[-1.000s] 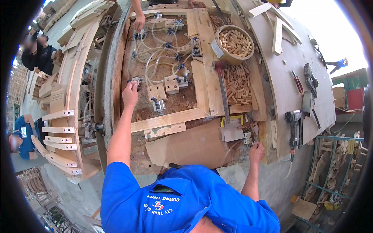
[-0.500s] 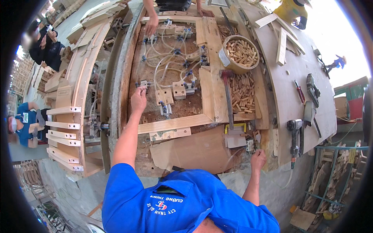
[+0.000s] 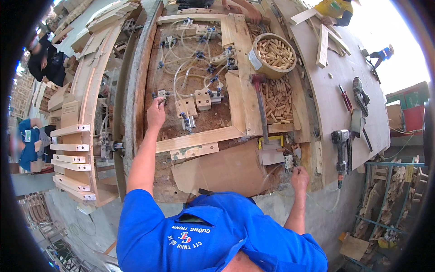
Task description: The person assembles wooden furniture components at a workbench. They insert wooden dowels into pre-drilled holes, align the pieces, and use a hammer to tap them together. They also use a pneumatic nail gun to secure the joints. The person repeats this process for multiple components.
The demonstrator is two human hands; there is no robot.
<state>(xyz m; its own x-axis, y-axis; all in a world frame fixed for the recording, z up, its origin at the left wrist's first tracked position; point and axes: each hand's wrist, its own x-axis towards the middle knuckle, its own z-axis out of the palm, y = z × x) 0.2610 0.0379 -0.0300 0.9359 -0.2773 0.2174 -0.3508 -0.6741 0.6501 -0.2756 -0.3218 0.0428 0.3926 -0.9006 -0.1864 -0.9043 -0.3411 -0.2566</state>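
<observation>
My left hand (image 3: 156, 113) is closed at a small metal air valve (image 3: 161, 94) on the left side of the work board, its fingertips pinched on the near end. Beside the cardboard sheet (image 3: 217, 167), my right hand (image 3: 300, 178) is closed just below another small metal valve (image 3: 289, 161); what its fingers grip is hidden. Between and beyond my hands lies a wooden frame (image 3: 199, 139). Inside it are wooden blocks (image 3: 204, 99), small air cylinders (image 3: 188, 122) and looping clear hoses (image 3: 181, 75) with blue fittings.
A tub of dowels (image 3: 254, 59) stands beside the frame, above loose dowels (image 3: 277, 102). A red-headed hammer (image 3: 260, 106) lies there. Nail guns (image 3: 340, 147) rest on the right table. Drilled slats (image 3: 70, 147) line the left. A co-worker's hand (image 3: 253, 16) is at the far side.
The co-worker's hand has left the far-left cylinders and is now near the frame's far right corner. My hands stay at the two valves; the whole view has shifted slightly.
</observation>
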